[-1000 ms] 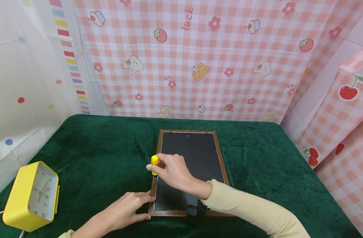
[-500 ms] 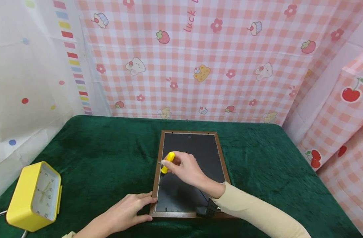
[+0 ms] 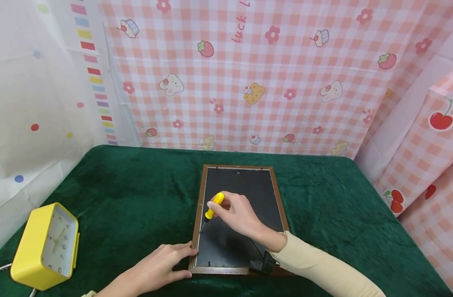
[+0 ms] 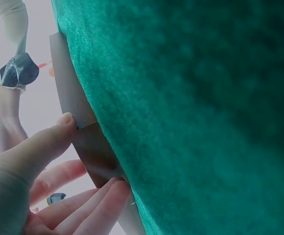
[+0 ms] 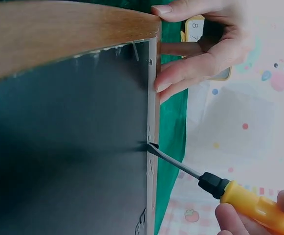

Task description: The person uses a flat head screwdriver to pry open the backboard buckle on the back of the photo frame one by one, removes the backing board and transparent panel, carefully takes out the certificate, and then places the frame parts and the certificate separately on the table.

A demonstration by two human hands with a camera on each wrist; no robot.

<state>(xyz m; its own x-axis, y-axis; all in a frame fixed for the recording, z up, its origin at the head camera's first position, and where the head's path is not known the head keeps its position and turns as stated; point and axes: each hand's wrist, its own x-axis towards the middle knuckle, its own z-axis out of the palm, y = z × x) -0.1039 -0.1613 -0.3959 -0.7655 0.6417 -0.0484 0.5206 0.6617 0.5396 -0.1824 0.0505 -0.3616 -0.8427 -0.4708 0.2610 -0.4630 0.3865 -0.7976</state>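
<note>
A brown wooden picture frame (image 3: 202, 194) lies face down with its black backing board (image 3: 245, 183) showing. My right hand (image 3: 238, 212) holds a yellow-handled screwdriver (image 3: 215, 205) between thumb and fingers, tilted over the frame's left side. Its flat tip touches a small dark metal tab (image 5: 153, 145) at the board's edge, as the right wrist view shows. At the near left corner, my left hand (image 3: 157, 264) grips the frame, thumb on the near edge and fingers on the left edge. Part of the frame's near right is hidden behind my right forearm.
A yellow alarm clock (image 3: 44, 247) with a cord stands at the left on the green velvet cloth (image 3: 137, 185). A pink checked curtain (image 3: 226, 90) hangs behind. More dark tabs (image 3: 209, 263) stick out along the frame's inner edge, one standing up near the left corner.
My right hand has moved right and tilted the screwdriver from nearly upright; its tip is now at a tab on the left inner edge. The left hand stays on the corner.
</note>
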